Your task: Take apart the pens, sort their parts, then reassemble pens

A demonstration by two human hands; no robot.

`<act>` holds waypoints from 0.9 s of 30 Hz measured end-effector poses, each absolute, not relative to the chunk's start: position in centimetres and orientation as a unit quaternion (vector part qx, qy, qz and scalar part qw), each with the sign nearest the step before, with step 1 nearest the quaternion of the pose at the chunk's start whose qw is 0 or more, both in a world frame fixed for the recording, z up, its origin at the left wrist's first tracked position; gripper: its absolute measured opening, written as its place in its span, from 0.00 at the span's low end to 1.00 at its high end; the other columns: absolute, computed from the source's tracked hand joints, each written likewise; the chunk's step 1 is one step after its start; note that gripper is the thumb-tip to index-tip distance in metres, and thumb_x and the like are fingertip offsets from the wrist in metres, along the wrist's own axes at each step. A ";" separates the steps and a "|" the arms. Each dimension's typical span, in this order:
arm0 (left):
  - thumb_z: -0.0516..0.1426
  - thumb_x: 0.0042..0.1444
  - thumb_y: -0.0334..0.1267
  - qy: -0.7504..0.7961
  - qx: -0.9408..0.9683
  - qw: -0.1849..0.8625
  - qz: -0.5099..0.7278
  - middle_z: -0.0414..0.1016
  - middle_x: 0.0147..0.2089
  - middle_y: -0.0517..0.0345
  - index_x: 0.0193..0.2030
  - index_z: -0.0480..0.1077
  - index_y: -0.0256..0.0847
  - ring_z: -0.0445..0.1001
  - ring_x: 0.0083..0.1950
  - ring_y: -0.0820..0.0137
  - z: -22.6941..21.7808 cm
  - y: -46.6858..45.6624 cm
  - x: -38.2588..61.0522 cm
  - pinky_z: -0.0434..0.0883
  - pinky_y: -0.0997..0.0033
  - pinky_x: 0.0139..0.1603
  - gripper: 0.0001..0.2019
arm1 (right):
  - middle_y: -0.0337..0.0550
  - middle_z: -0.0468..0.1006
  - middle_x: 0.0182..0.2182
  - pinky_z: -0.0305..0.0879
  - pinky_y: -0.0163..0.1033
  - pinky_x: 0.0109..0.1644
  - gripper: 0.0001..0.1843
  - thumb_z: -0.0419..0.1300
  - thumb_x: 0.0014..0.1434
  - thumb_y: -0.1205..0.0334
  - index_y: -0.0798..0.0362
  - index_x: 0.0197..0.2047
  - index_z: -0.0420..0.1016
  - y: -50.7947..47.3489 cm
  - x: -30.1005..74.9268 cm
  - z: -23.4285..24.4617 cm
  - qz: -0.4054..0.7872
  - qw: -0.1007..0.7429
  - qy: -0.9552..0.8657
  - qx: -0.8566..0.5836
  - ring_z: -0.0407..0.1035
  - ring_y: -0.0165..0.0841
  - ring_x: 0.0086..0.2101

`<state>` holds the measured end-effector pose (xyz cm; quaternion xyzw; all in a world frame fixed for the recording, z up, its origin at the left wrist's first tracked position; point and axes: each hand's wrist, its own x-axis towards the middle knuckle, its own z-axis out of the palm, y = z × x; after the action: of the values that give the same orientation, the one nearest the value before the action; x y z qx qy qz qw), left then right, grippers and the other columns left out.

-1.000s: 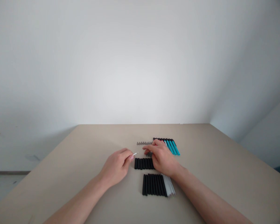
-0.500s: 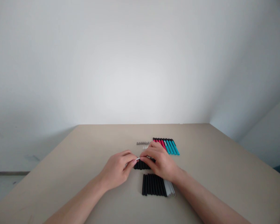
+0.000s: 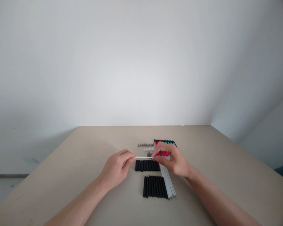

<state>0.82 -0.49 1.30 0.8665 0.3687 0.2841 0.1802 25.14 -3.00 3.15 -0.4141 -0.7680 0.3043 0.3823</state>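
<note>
A thin white pen refill (image 3: 143, 157) is stretched level between my two hands above the table. My left hand (image 3: 116, 168) pinches its left end between thumb and fingers. At the other end, the thumb and fingertips of my right hand (image 3: 172, 158) close on the refill's tip; whether a small part is also between them I cannot make out. Just below lies a row of short black tubes (image 3: 147, 165). Small dark metal pieces (image 3: 149, 154), possibly springs, lie behind the refill, partly covered by the right fingers.
Nearer me lie longer black tubes (image 3: 155, 187) beside a bundle of white refills (image 3: 169, 185). Farther back are metal cone tips (image 3: 145, 145), small clear pieces (image 3: 148, 149) and red and teal pen barrels (image 3: 162, 153), partly behind my right hand. A white wall (image 3: 141, 78) borders the table (image 3: 89, 147).
My right hand has moved right, away from the left, so a longer stretch of the refill shows between them. The short black tubes and small metal pieces are now more exposed.
</note>
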 end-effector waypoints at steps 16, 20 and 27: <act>0.50 0.62 0.39 0.344 0.864 0.196 0.312 0.72 0.35 0.58 0.51 0.67 0.42 0.63 0.24 0.78 1.2 -0.8 0.8 0.64 0.79 0.27 0.13 | 0.43 0.81 0.27 0.54 0.26 0.18 0.20 0.68 0.47 0.62 0.55 0.41 0.66 -3.4 25.8 3.7 0.675 0.277 -0.581 -0.361 0.61 0.22 0.16; 0.48 0.63 0.38 0.345 0.863 0.194 0.313 0.72 0.36 0.57 0.50 0.68 0.42 0.65 0.26 0.77 1.3 -0.8 0.8 0.64 0.79 0.27 0.12 | 0.46 0.80 0.25 0.56 0.27 0.16 0.12 0.65 0.48 0.61 0.57 0.30 0.67 -3.3 28.2 4.3 0.674 0.203 -0.590 -0.395 0.64 0.24 0.15; 0.48 0.63 0.37 0.346 0.863 0.187 0.318 0.72 0.34 0.57 0.48 0.70 0.41 0.64 0.25 0.76 1.5 -0.9 0.8 0.64 0.77 0.28 0.12 | 0.29 0.64 0.10 0.42 0.24 0.10 0.04 0.60 0.44 0.66 0.57 0.23 0.70 -3.4 31.0 4.1 0.614 0.103 -0.590 -0.514 0.53 0.20 0.10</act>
<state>0.84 -0.94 1.46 0.8630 0.3457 0.3176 0.1866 30.99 -3.36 4.12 -0.5138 -0.5904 0.6140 0.1025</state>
